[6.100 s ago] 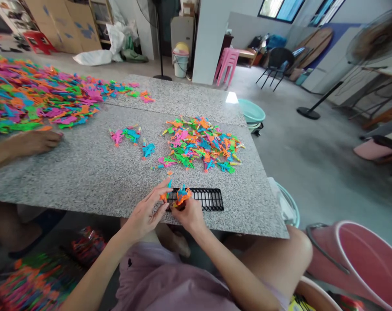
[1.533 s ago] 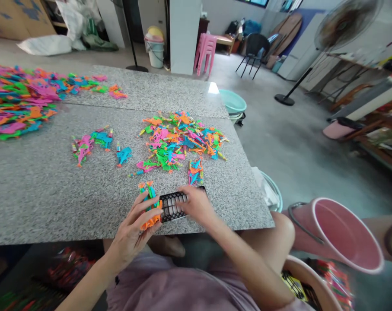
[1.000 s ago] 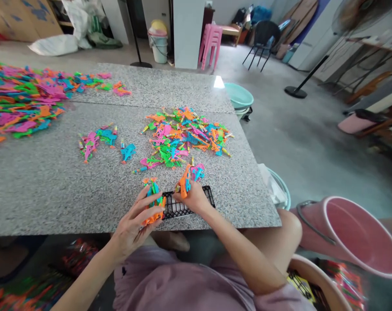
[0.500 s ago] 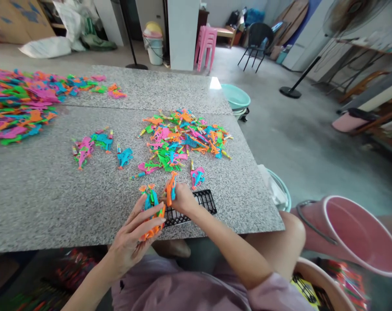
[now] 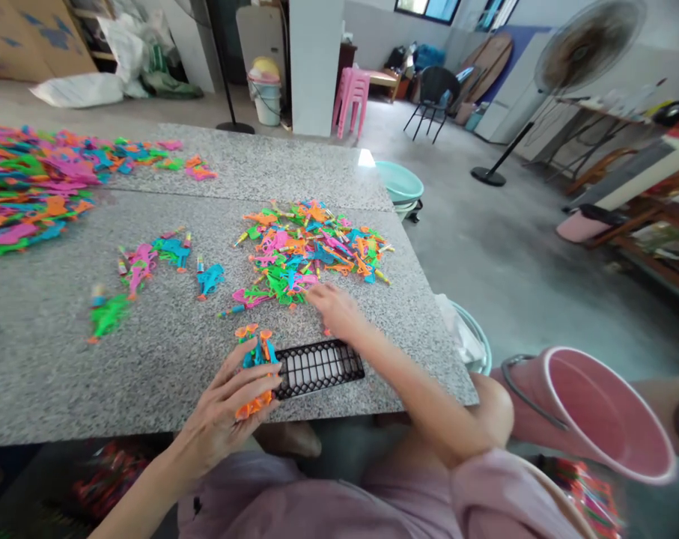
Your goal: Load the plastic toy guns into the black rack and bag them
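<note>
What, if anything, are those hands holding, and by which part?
The left hand holds toys across their middles; whether the right hand holds anything cannot be told.

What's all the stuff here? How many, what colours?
Toy pile: many, mixed, table middle
Bigger toy heap: many, mixed, table's left
Stray toys: several, pink, blue, green, left of pile
Clasped toys: several, blue and orange, tray's left end
Tray: one, black, table's near edge
Table: one, grey, centre
Big bucket: one, pink, right
Basin stack: one, teal, beyond table
Stool stack: one, pink, back
Chair: one, black, back
Standing fan: one, dark, right
Left hand: one, bare, on clasped toys
Right hand: one, bare, at pile
</note>
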`<state>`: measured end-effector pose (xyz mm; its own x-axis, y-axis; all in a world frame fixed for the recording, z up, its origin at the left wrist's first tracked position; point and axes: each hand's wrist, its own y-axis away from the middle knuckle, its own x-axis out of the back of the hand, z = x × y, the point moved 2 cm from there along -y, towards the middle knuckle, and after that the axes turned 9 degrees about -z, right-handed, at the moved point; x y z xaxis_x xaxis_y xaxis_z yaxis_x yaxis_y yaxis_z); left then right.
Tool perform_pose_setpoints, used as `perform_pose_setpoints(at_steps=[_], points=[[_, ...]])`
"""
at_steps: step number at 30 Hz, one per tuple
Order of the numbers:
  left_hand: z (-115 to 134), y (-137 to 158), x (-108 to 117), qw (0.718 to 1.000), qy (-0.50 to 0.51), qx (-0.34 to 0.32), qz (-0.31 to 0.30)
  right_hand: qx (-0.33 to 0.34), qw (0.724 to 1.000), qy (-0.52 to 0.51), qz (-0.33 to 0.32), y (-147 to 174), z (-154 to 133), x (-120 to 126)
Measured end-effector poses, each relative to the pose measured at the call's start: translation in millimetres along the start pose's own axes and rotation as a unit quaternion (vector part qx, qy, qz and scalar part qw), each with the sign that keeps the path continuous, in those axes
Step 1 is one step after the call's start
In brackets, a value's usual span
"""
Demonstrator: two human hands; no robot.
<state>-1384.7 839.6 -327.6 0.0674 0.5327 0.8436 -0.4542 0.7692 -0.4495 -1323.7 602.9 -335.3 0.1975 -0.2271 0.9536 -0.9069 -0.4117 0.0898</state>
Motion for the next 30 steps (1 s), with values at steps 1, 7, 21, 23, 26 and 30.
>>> perform_pose_setpoints(at_steps=[1, 7, 21, 23, 26, 30], points=[[-0.2, 0.6, 0.0, 1.000, -0.005, 0.005, -0.003, -0.010, 0.999, 0.032, -0.012, -1.3, 14.5, 5.5], [0.5, -0.9, 2.1, 1.000, -0.010, -0.006, -0.021, -0.009, 0.998, -0.044, -0.053, 8.1, 58.9, 33.4], [2.9, 5.7, 3.5, 0.999, 0.001, 0.012, -0.053, -0.151, 0.882, -0.447, 0.007, 71.1, -88.9, -71.6], [3.5, 5.3, 2.6, 0.999, -0.001, 0.017, -0.051, -0.163, 0.925, -0.342, -0.011, 66.3, -90.5, -62.5], [6.0, 4.2, 1.2, 0.999, 0.000, 0.023, -0.048, -0.141, 0.957, -0.247, -0.057, 60.3, -95.0, -51.1], [9.8, 0.5, 0.3, 0.999, -0.009, 0.033, -0.021, -0.105, 0.970, -0.205, -0.084, 60.7, -109.1, -54.2]])
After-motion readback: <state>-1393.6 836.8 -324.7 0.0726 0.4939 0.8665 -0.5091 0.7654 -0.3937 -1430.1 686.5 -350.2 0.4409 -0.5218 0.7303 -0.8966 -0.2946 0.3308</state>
